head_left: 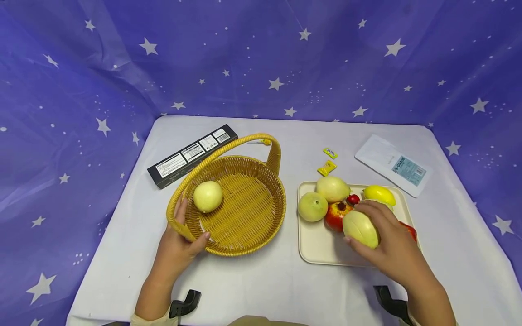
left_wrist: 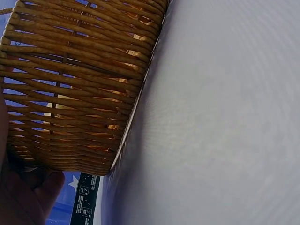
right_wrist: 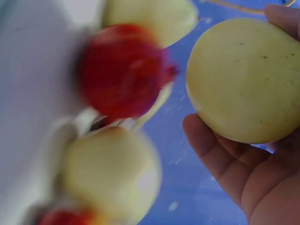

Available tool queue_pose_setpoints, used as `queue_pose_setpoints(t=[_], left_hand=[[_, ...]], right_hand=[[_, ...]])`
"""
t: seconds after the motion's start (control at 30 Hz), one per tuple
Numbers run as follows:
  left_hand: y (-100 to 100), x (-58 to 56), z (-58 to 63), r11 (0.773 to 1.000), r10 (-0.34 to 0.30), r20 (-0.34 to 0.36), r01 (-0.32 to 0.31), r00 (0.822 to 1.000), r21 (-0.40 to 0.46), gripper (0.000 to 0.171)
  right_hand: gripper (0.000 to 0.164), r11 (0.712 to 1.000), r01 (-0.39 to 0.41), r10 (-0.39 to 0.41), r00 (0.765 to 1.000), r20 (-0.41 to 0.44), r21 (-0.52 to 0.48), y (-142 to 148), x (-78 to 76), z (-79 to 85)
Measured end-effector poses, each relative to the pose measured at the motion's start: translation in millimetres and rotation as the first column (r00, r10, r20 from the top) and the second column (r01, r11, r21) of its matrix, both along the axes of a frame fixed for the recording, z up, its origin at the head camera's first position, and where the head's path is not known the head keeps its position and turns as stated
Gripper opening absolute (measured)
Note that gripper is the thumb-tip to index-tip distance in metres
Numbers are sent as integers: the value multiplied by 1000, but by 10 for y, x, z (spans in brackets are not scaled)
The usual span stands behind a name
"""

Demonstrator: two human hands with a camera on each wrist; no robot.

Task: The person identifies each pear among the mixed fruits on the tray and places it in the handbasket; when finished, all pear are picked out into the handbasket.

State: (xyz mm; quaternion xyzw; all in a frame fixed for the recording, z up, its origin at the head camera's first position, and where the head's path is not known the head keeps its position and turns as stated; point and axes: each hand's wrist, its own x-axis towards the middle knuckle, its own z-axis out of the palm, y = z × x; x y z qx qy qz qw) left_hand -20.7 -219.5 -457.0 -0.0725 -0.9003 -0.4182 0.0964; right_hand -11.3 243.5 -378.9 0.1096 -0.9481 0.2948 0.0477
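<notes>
A round yellow wicker basket (head_left: 244, 217) with an arched handle stands on the left, one pale yellow round fruit (head_left: 208, 197) inside near its left wall. My left hand (head_left: 175, 244) grips the basket's near left side, thumb over the rim; the left wrist view shows the woven wall (left_wrist: 79, 93) close up. Over the right part of a cream tray (head_left: 322, 253), my right hand (head_left: 393, 246) holds a pale yellow-green fruit (right_wrist: 243, 79) between thumb and fingers. Below it in the right wrist view are a red pomegranate (right_wrist: 122, 70) and a blurred pale fruit (right_wrist: 112, 173).
On the tray lie a pale round fruit (head_left: 312, 207), an oval one (head_left: 332, 189), a lemon (head_left: 380, 194) and a small red fruit (head_left: 353, 199). A black box (head_left: 191, 156) lies behind the basket, two yellow candy wrappers (head_left: 327, 168) and a white pouch (head_left: 391, 165) behind the tray.
</notes>
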Motion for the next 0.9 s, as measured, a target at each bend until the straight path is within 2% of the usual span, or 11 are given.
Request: queue_pose_setpoints(t=[0.1, 0.23, 0.4, 0.53, 0.67, 0.77, 0.9], left_hand=[[-3, -2, -2, 1000, 2, -1, -2, 1000, -7, 105], [-4, -6, -4, 1000, 9, 9, -9, 1000, -12, 105], [-4, -3, -6, 1000, 15, 17, -14, 1000, -15, 105], [0, -1, 2, 1000, 14, 14, -14, 1000, -14, 105], [3, -4, 8, 1000, 13, 7, -12, 1000, -15, 106], [5, -8, 12, 1000, 10, 1, -10, 1000, -20, 106], [-1, -4, 19, 1000, 9, 13, -9, 1000, -17, 105]], right_hand=[[70, 995, -96, 95, 993, -67, -3, -177, -182, 139], [69, 970, -242, 240, 963, -121, -8, -513, -434, 236], [68, 915, -402, 396, 911, -118, -30, -1003, -704, 342], [67, 871, -489, 484, 871, -87, -53, -1384, -867, 437], [67, 849, -525, 523, 851, -55, -64, -1737, -1042, 489], [67, 851, -520, 520, 854, -19, -78, -1976, -1187, 481], [67, 871, -488, 491, 870, 55, -58, -2244, -1364, 429]])
